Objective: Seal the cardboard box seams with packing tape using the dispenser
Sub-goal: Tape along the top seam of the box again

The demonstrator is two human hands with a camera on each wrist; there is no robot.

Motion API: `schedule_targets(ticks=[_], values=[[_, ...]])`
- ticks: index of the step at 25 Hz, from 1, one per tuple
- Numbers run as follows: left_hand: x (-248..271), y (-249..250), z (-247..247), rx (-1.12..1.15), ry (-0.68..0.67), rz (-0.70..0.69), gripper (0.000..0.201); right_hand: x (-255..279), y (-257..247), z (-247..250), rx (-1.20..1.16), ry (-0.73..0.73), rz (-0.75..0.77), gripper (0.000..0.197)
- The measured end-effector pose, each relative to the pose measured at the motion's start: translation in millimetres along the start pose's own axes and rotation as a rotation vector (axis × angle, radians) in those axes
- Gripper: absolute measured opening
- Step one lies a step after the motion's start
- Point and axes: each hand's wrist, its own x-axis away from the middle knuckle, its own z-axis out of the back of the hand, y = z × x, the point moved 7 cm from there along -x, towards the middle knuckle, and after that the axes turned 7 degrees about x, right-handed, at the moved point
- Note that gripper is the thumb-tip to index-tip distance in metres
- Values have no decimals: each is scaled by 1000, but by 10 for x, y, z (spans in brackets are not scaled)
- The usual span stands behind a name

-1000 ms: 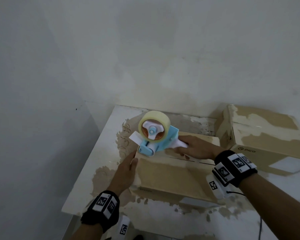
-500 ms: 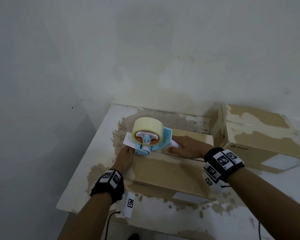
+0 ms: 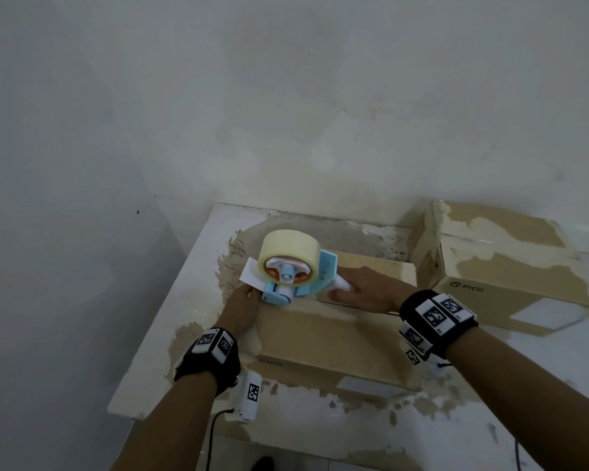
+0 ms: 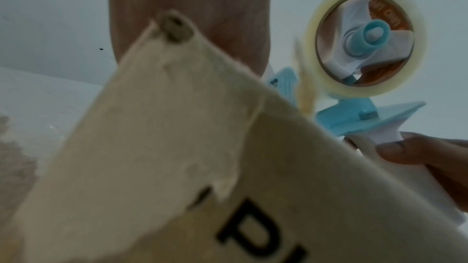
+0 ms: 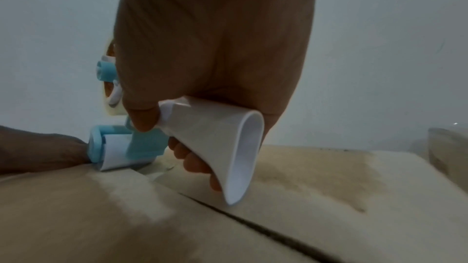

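Observation:
A flat cardboard box (image 3: 320,338) lies on the table, its dark top seam (image 5: 266,227) running lengthwise. A blue tape dispenser (image 3: 296,277) with a clear tape roll (image 3: 288,249) stands at the box's left end, its roller (image 5: 119,151) down on the box top. My right hand (image 3: 354,290) grips the white handle (image 5: 222,143), fingers curled round it. Against the box's left end lies my left hand (image 3: 244,305), thumb beside the roller; the fingers look fairly straight. In the left wrist view the box corner (image 4: 177,127) fills most of the picture and hides my fingers.
A second, larger cardboard box (image 3: 507,266) stands at the back right, close to the flat one. The worn white table (image 3: 170,334) ends at a left edge beside a wall; another wall runs along the back. A cable (image 3: 215,423) hangs below my left wrist.
The dispenser has tipped down so its roller meets the box's left end. My left hand has slid farther along that end, up to the roller. The right hand keeps the handle.

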Motion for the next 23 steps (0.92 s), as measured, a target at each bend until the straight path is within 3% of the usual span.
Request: schedule_targets(ticks=[4, 11, 13, 15, 18, 20, 23], values=[[11, 40, 39, -46, -10, -20, 40, 214, 313, 84, 30, -6, -46, 43], [12, 40, -6, -24, -47, -19, 44, 841, 887, 82, 25, 34, -104, 30], [16, 31, 5, -166, 31, -45, 49, 813, 930, 50, 27, 52, -109, 34], [119, 177, -46, -515, 161, -243, 57, 796, 933, 33, 57, 84, -116, 38], [430, 348, -706, -880, -67, -613, 65, 823, 926, 48, 50, 139, -143, 41], [521, 383, -990, -912, -149, -637, 69, 840, 885, 39, 37, 153, -146, 41], [505, 408, -1134, -963, -153, -628, 72, 845, 829, 20, 56, 193, -129, 37]])
